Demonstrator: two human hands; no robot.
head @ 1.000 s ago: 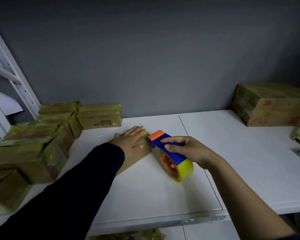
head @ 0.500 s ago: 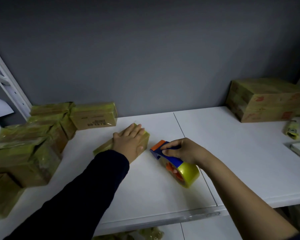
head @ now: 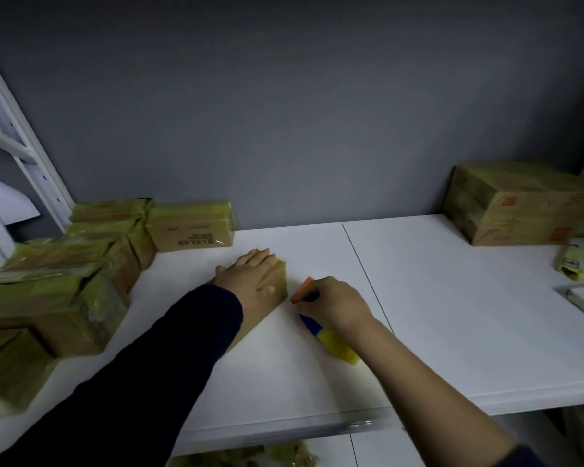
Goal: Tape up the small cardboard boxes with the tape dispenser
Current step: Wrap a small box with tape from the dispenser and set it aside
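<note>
A small brown cardboard box [head: 277, 283] lies on the white shelf [head: 452, 315], partly wrapped in yellowish tape. My left hand [head: 250, 278] presses flat on its top, fingers straight. My right hand [head: 334, 305] grips the tape dispenser [head: 312, 326], blue with an orange tip and a yellow tape roll. The orange tip sits by the box's right end. My right hand hides most of the dispenser's body.
Several taped boxes [head: 64, 274] are piled at the left, one more [head: 191, 227] against the grey wall. A larger taped box [head: 520, 207] stands at the far right, with a small yellow roll [head: 569, 266] in front of it. A white rack upright [head: 31, 163] rises at left.
My right hand has lowered the dispenser from above the box's end down beside its right end, tilting the roll toward me. My left hand stays pressed on the box.
</note>
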